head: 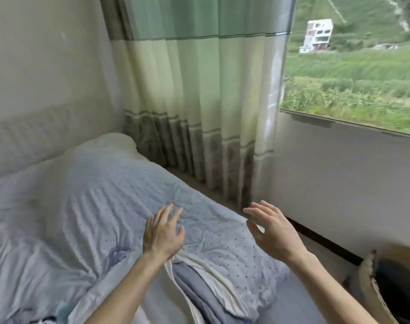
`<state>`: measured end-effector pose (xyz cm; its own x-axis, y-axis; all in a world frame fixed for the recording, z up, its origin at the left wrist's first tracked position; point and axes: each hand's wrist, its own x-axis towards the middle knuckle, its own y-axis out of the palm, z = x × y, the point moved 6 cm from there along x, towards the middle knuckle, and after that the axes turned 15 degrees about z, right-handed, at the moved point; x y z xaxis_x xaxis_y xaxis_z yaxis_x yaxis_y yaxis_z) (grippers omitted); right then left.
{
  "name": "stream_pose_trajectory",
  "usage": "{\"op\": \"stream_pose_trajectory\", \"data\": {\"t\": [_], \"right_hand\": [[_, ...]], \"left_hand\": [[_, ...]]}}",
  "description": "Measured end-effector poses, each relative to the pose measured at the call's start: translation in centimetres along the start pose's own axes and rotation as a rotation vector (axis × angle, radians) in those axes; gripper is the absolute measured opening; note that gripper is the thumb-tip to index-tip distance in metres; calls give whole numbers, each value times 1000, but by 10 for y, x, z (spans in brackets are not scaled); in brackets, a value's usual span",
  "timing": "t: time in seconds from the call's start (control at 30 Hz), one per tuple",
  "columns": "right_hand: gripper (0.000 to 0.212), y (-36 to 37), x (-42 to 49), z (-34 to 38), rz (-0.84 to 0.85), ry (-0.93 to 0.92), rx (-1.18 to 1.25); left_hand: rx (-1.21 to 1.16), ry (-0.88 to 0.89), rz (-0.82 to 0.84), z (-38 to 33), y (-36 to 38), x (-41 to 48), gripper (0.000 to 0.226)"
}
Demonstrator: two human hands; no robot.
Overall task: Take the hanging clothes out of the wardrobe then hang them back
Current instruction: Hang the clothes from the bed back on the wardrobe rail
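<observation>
One left hand (163,235), one right hand (274,232), splayed

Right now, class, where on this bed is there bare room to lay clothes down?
The dotted pale-blue quilt lies bare between the white pillow and the left hand. Crowded: folded grey-and-white bedding just below that hand.

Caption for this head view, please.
Open, empty left hand and right hand hover near the dotted quilt, beside a green curtain and window.
</observation>
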<state>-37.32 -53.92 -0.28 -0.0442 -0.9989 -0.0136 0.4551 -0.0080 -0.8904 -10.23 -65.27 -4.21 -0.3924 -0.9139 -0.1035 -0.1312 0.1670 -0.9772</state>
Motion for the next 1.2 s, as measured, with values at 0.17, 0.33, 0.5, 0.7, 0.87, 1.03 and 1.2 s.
{"op": "stream_pose_trajectory", "data": {"t": [0.17,0.33,0.5,0.7,0.87,1.03,1.2], "right_hand": [[41,43,67,76,181,-237,-45],[42,92,106,131,322,-423,-86],[41,150,133,170,441,-523,-107],[42,263,180,182,648,-466,-150],[46,370,217,172,871,-381,-269],[57,473,238,145,1074,-246,-408],[73,544,242,114,1183,-133,-491]], "left_hand": [[-14,-312,-49,110,-4,-55,59],[-64,-548,-81,165,5,-104,57],[-103,-651,-43,207,36,-126,55],[-152,-701,63,279,94,-104,54],[-178,-752,320,355,170,-67,60],[-261,-784,551,423,250,-29,57],[-321,-817,607,484,301,10,63]]}}
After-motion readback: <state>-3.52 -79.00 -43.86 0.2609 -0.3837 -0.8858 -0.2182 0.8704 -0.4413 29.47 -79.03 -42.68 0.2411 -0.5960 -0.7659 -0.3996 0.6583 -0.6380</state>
